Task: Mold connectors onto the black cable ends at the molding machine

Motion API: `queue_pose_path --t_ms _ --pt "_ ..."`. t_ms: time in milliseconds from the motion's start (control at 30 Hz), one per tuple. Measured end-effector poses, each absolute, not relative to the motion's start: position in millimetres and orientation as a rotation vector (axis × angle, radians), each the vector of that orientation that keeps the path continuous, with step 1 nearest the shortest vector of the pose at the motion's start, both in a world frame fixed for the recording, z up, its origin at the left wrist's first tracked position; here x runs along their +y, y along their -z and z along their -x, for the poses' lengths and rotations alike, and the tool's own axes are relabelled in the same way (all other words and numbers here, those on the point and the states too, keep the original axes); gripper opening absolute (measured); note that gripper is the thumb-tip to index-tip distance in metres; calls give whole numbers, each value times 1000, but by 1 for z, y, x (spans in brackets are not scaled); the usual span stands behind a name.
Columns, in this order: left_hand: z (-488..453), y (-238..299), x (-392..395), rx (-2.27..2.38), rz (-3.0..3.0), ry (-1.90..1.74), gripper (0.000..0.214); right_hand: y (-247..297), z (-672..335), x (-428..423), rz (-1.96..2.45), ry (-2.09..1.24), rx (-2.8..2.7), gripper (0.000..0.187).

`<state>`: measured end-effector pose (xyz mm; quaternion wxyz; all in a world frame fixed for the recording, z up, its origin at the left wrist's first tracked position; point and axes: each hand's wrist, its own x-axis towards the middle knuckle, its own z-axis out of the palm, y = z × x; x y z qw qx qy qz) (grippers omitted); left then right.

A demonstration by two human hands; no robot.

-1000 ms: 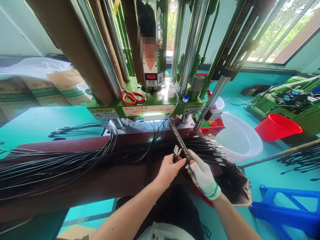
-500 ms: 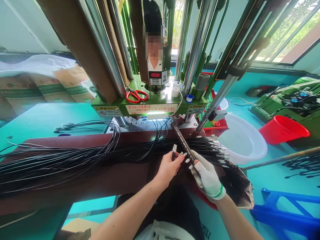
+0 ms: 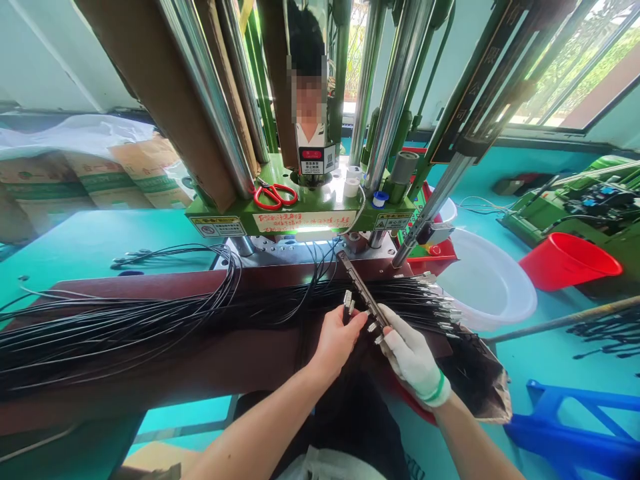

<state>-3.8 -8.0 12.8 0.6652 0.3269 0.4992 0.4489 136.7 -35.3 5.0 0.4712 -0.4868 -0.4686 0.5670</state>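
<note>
My bare left hand (image 3: 336, 339) is closed on cable connectors (image 3: 349, 301), their metal ends standing up above the fingers. In a white glove, my right hand (image 3: 411, 353) grips the near end of a long, slotted metal bar (image 3: 361, 285). The bar slants up and away to the left, toward the machine. Several small metal connector ends (image 3: 374, 328) stick out from its left side near my right hand. My left fingertips are close beside the bar; whether they touch it I cannot tell. Under both hands a thick bundle of black cables (image 3: 200, 313) lies across the brown table.
A green press (image 3: 225, 212) with steel columns stands ahead, red-handled scissors (image 3: 275, 196) on its ledge. Cable ends (image 3: 440, 303) fan out at the right. Beyond are a white tub (image 3: 495, 280), a red bucket (image 3: 570, 261) and a blue stool (image 3: 575, 427).
My left hand has drawn its connectors closer together, just left of the bar. The bar's far end has shifted slightly left and toward me.
</note>
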Motion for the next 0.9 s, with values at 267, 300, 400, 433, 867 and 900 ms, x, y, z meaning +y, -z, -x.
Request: queue_pose_path --t_ms 267,300,400,433,867,900 --pt "16 -15 -8 1124 -751 -1060 30 -11 -140 -34 1216 -1500 -1059 59" --pt "18 -15 -8 1137 -748 -1084 30 -12 -140 -34 1216 -1504 -1046 61" --pt "21 -15 -6 1119 -738 -1118 33 -14 -140 -33 1220 -1516 -1036 64" --pt "21 -15 -5 1093 -738 -1108 34 -14 -140 -33 1222 -1524 -1043 63" --pt "18 -10 0 965 -635 -1052 38 -8 -150 -31 1196 -1588 -1153 56" --pt "18 -10 0 963 -630 -1057 39 -8 -150 -31 1198 -1585 -1149 57"
